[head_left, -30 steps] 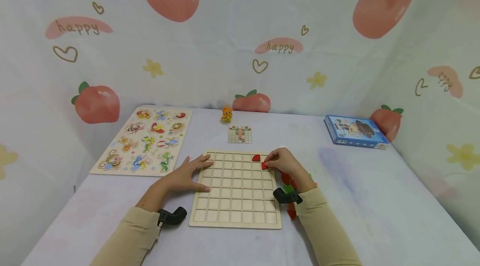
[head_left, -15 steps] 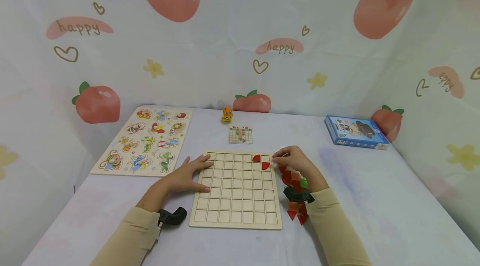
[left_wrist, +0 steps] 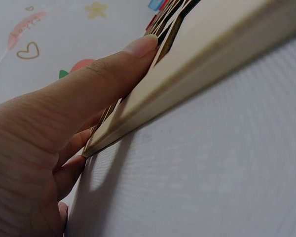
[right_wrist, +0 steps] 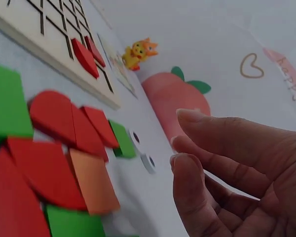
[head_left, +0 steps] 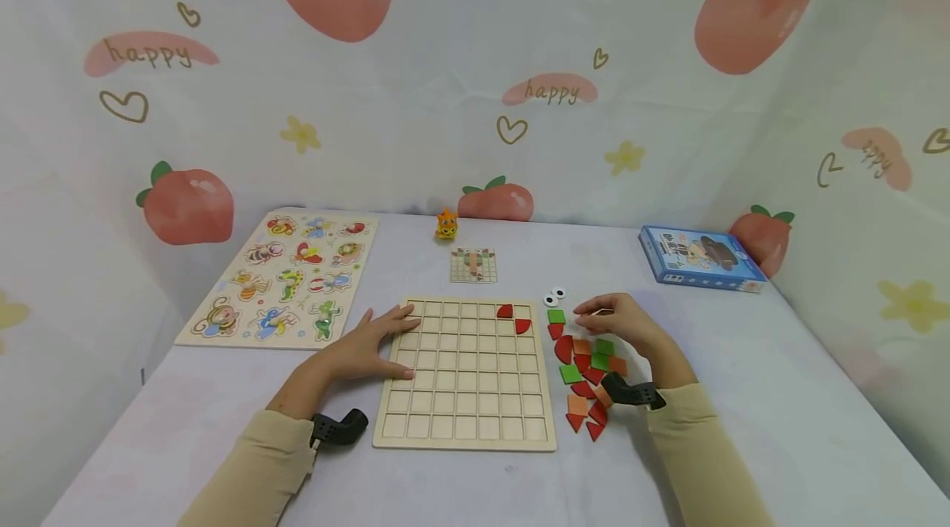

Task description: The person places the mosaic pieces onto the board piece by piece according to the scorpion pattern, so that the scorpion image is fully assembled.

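A wooden grid board lies flat in the middle of the table in the head view. Two red quarter-circle pieces sit in cells near its top right corner. My left hand rests spread on the board's left edge; in the left wrist view its thumb lies on the rim. To the right of the board, my right hand hovers beside loose pieces, with nothing between its loosely bent fingers. Those pieces include a green square, an orange square and several red ones.
Two white eye discs lie by the board's top right corner. Beyond the board are a small pattern card and an orange-yellow figurine. An insect puzzle board lies at left, a blue box at back right.
My right hand has let go of the second red quarter-circle in the board and moved right, over the loose pieces, uncovering more of them. The left hand has stayed on the board's edge.
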{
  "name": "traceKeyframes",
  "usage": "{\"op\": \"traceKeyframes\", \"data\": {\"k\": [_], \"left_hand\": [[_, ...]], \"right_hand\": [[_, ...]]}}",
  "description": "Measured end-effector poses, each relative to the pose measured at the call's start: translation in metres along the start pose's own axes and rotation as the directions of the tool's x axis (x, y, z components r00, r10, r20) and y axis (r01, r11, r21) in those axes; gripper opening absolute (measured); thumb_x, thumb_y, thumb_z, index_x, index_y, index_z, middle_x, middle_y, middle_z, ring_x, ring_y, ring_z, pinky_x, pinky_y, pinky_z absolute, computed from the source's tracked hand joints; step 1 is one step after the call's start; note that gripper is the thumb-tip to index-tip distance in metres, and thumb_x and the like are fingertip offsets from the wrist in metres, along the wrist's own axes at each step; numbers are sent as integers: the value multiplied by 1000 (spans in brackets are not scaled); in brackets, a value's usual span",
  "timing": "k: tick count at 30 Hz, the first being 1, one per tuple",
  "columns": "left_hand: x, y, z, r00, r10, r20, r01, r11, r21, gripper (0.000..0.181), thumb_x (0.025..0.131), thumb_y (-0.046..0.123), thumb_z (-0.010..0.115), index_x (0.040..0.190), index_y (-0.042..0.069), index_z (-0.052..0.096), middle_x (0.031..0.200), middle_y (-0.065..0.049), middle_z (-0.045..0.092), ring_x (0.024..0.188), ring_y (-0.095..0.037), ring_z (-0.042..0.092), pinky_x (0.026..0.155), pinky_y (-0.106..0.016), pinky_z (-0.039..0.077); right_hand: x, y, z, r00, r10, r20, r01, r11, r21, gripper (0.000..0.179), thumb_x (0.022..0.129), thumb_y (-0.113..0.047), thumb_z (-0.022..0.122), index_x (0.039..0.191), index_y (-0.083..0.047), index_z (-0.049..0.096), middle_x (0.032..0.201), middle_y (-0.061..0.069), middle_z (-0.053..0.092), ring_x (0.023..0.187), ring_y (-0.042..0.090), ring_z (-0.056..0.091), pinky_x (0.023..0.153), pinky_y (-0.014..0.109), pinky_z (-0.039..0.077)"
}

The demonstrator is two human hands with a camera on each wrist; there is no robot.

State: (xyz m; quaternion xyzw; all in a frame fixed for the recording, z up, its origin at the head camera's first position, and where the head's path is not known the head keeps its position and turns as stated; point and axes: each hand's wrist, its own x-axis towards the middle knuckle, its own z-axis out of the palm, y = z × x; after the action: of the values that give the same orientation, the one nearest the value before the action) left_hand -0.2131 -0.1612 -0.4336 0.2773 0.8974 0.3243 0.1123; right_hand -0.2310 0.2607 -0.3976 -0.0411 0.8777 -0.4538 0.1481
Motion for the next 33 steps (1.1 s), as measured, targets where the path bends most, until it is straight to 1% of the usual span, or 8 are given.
{"op": "traceKeyframes", "data": {"k": [3,5,8,13,17,22,27,33], "left_hand": [[0,0,0,1000,6,1,-6,1000,-2,85,70,46,77,140,14,43,155,-10,22,145,-34,11,115,-56,-8],[0,-1,-1,1000,7,0,-7,1000,-3,84,70,46,78,140,14,44,155,-10,22,145,-34,11,115,-56,-8],[0,0,-1,1000,7,-1,-7,1000,-2,85,70,47,77,140,14,43,155,-10,22,144,-34,11,115,-56,-8],[0,0,-2,1000,2,0,-2,1000,-10,85,69,46,78,140,13,43,155,-11,22,144,-35,10,115,-56,-8],[0,2,-1,1000,-2,2,2,1000,-25,86,69,46,78,140,13,44,155,-11,22,144,-35,10,115,-56,-8],[0,2,1,1000,-4,2,4,1000,-23,86,69,47,78,140,14,43,155,-9,22,145,-34,9,115,-56,-8],[0,2,1,1000,-3,-3,3,1000,-20,86,69,47,78,140,14,44,155,-9,22,145,-34,9,115,-56,-8],[-1,2,0,1000,-2,-3,2,1000,-17,86,69,47,78,140,13,43,155,-10,22,145,-34,9,115,-56,-8]], "right_hand": [[-6,7,-6,1000,21,0,-21,1000,-12,36,89,-23,63,114,2,63,107,14,64,81,14,57,77,25,52],[-10,11,-10,1000,16,11,-15,1000,-22,35,89,-21,62,114,4,62,104,13,65,81,15,57,75,25,52],[-14,19,-13,999,37,12,-37,999,-14,34,87,-19,64,113,3,63,100,10,65,82,15,57,74,24,52],[-21,30,-16,998,55,17,-55,998,-23,35,85,-21,67,111,2,65,107,11,64,90,17,56,78,26,50],[-25,37,-15,998,50,23,-50,998,-26,34,83,-19,69,110,3,65,105,11,63,87,18,54,75,27,46],[-26,38,-13,998,51,35,-49,998,-40,34,81,-14,70,108,5,64,93,7,62,80,17,52,69,25,47],[-27,37,-13,998,47,38,-44,997,-64,34,80,-13,72,107,7,63,84,4,59,78,17,50,65,23,47],[-27,37,-13,999,29,44,-26,997,-78,32,80,-12,72,104,6,62,82,4,56,79,17,49,65,24,45]]}}
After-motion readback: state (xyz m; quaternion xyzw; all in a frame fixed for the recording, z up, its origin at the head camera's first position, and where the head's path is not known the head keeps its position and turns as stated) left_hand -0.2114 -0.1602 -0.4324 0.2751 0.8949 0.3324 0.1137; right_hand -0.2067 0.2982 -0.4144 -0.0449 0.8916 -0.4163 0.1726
